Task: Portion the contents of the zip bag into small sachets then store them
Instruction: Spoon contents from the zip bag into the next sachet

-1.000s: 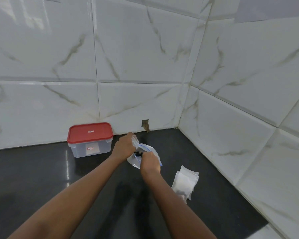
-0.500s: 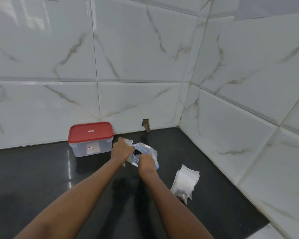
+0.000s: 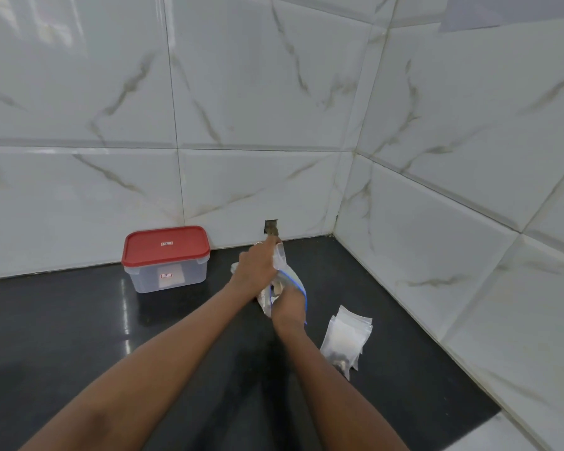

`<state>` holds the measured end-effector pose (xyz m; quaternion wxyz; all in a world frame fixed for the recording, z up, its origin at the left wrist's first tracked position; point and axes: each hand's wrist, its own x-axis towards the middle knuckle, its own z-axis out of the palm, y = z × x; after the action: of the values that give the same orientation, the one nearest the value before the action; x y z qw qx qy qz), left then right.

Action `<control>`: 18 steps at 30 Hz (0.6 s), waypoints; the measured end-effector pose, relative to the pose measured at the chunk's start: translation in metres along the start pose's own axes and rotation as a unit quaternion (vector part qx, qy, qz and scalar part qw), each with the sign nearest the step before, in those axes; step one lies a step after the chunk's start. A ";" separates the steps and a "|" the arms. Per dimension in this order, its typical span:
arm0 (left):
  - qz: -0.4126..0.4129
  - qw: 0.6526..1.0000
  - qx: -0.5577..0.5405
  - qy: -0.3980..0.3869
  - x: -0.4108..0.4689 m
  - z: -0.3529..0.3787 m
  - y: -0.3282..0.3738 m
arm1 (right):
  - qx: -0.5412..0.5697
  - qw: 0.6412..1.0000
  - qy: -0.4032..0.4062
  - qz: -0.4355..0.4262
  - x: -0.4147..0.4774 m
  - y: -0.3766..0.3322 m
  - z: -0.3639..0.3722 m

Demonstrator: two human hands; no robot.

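My left hand (image 3: 256, 268) grips the near rim of the clear zip bag (image 3: 298, 283), whose mouth has a blue strip. A small clear sachet (image 3: 279, 255) sticks up from the same hand's fingers. The bag hangs just above the black counter (image 3: 79, 336). My right hand (image 3: 287, 305) is blurred and reaches into the bag's mouth, so its fingertips are hidden. Bits of brown content show between the two hands.
A clear plastic box with a red lid (image 3: 165, 255) stands shut at the back left against the tiled wall. A pile of small sachets (image 3: 347, 336) lies to the right of my right forearm, the lowest holding dark bits. White tiled walls close off the back and right.
Both hands and the bag have shifted slightly to the right and away from me. My left hand has risen, bringing the small sachet upright. My right hand has gone deeper into the bag.
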<state>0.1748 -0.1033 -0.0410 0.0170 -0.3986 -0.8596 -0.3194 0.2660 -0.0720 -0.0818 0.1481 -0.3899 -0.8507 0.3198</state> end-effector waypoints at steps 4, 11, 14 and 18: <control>0.010 1.000 -0.001 0.014 0.003 -0.005 -0.010 | -0.013 1.000 0.005 0.014 0.004 -0.006 -0.005; -0.049 0.998 0.030 0.013 -0.010 0.001 -0.031 | -0.063 0.997 -0.005 0.035 0.004 -0.007 0.000; -0.064 0.998 0.013 0.011 -0.015 0.006 -0.042 | -0.061 0.997 -0.025 0.033 0.002 -0.005 0.006; -0.059 0.998 -0.023 0.019 -0.019 0.005 -0.048 | -0.072 0.997 -0.023 0.031 0.000 -0.008 0.012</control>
<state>0.1551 -0.1360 -0.0764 0.0054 -0.3411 -0.8737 -0.3468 0.2560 -0.0810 -0.0852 0.0904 -0.4180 -0.8623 0.2714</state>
